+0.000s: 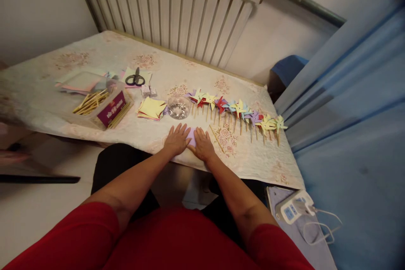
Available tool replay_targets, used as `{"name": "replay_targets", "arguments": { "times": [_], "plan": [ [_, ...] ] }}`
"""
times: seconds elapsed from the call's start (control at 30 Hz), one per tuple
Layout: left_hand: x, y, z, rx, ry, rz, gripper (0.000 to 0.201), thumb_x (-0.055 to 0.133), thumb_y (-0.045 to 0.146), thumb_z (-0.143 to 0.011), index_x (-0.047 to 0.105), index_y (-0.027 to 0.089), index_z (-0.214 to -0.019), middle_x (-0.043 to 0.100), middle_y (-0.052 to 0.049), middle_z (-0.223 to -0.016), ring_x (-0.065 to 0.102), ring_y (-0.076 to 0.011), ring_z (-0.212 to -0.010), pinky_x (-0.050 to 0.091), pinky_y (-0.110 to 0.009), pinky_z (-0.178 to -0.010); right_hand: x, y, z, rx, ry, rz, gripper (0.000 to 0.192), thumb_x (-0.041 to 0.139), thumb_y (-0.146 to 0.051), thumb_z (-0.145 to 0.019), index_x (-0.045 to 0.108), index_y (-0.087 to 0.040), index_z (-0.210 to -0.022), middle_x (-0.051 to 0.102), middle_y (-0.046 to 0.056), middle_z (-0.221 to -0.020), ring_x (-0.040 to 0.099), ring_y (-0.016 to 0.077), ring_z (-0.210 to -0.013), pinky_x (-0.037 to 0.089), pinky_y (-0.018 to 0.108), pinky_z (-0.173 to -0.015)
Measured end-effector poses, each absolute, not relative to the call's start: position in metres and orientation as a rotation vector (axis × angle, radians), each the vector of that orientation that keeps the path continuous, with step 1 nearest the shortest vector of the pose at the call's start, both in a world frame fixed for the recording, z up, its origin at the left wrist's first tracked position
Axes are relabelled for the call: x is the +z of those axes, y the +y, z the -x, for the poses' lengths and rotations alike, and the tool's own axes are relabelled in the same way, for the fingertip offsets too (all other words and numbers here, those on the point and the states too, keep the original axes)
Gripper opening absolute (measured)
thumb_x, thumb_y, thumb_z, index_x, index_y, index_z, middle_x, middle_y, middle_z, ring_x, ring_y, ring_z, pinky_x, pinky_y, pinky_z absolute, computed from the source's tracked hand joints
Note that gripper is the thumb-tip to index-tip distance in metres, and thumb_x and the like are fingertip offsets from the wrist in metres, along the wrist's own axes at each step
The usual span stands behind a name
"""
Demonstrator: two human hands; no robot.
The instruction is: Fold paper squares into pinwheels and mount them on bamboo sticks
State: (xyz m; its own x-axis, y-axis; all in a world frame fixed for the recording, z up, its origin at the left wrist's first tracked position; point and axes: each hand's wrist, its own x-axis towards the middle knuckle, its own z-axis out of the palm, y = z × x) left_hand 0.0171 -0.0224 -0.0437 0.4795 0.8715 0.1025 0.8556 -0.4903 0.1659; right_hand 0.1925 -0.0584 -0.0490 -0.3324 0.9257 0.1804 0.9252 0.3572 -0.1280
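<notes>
Two hands lay flat side by side at centre frame, near the table's front edge: left hand (176,138) and right hand (202,143), fingers spread and pressed down on a lilac paper square (191,136), which showed only in the gap btwn them. Neither hand pinched anything; palms faced down, thumbs close together.

Paper looked thin, light, floppy – prob. easy to crease or tear, and apt to slide on the quilted table cover (95,57). Best held by a corner or edge w/ fingertips, or kept flat under the palms as here.

Just right of the right hand lay one loose wooden stick (217,138). Above the hands, a clear bowl of small shiny bits (179,106); left of that, a stack of yellow paper squares (152,108). A row of finished paper pinwheels (237,109) ran from centre to right of frame. At left-centre, a clear box of sticks (104,105); above it, black scissors (135,79) on more paper. A radiator (177,8) filled the top centre, a blue curtain (354,105) the right side.
</notes>
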Motion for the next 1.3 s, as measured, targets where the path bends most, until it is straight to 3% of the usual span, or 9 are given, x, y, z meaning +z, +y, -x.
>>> {"name": "replay_targets", "arguments": {
  "times": [0.23, 0.47, 0.67, 0.9, 1.3],
  "plan": [
    [-0.041, -0.024, -0.018, 0.280, 1.530, -2.619, 0.060, 0.031, 0.045, -0.098, 0.039, 0.018, -0.152, 0.031, -0.011, -0.161, 0.021, -0.0322, -0.150, 0.016, -0.057, -0.120, -0.052, -0.070, -0.201, 0.073, -2.312, 1.685, 0.079, 0.047, -0.059, -0.094, 0.035, -0.003, -0.149, 0.032, 0.025, -0.157, 0.023, 0.0344, -0.150, 0.017, 0.056, -0.121],
    [-0.039, -0.025, -0.018, 0.264, 1.539, -2.601, 0.059, 0.030, 0.046, -0.099, 0.039, 0.020, -0.152, 0.031, -0.010, -0.162, 0.020, -0.0312, -0.151, 0.015, -0.056, -0.120, -0.059, -0.077, -0.215, 0.223, -2.140, 1.635, 0.071, 0.039, -0.052, -0.099, 0.030, -0.006, -0.153, 0.034, 0.022, -0.157, 0.027, 0.0284, -0.150, 0.026, 0.050, -0.121],
    [-0.044, -0.023, -0.018, 0.302, 1.536, -2.617, 0.059, 0.030, 0.045, -0.099, 0.040, 0.020, -0.151, 0.033, -0.010, -0.161, 0.022, -0.0316, -0.150, 0.016, -0.056, -0.120, -0.043, -0.067, -0.197, 0.221, -2.356, 1.410, 0.070, 0.042, -0.052, -0.098, 0.031, -0.010, -0.153, 0.035, 0.019, -0.157, 0.025, 0.0276, -0.150, 0.022, 0.051, -0.123],
    [-0.047, -0.022, -0.017, 0.335, 1.530, -2.630, 0.058, 0.029, 0.043, -0.099, 0.041, 0.019, -0.151, 0.034, -0.010, -0.160, 0.023, -0.0319, -0.150, 0.017, -0.056, -0.120, -0.049, -0.053, -0.187, 0.242, -2.410, 1.437, 0.067, 0.044, -0.052, -0.098, 0.035, -0.012, -0.152, 0.039, 0.018, -0.155, 0.029, 0.0272, -0.149, 0.022, 0.052, -0.122],
    [-0.044, -0.023, -0.017, 0.303, 1.543, -2.614, 0.059, 0.032, 0.044, -0.098, 0.041, 0.019, -0.151, 0.033, -0.010, -0.161, 0.022, -0.0314, -0.150, 0.016, -0.056, -0.120, -0.050, -0.052, -0.193, 0.146, -2.387, 1.489, 0.066, 0.045, -0.050, -0.098, 0.041, -0.006, -0.147, 0.039, 0.021, -0.154, 0.029, 0.0293, -0.149, 0.021, 0.052, -0.122]
  ]
}}
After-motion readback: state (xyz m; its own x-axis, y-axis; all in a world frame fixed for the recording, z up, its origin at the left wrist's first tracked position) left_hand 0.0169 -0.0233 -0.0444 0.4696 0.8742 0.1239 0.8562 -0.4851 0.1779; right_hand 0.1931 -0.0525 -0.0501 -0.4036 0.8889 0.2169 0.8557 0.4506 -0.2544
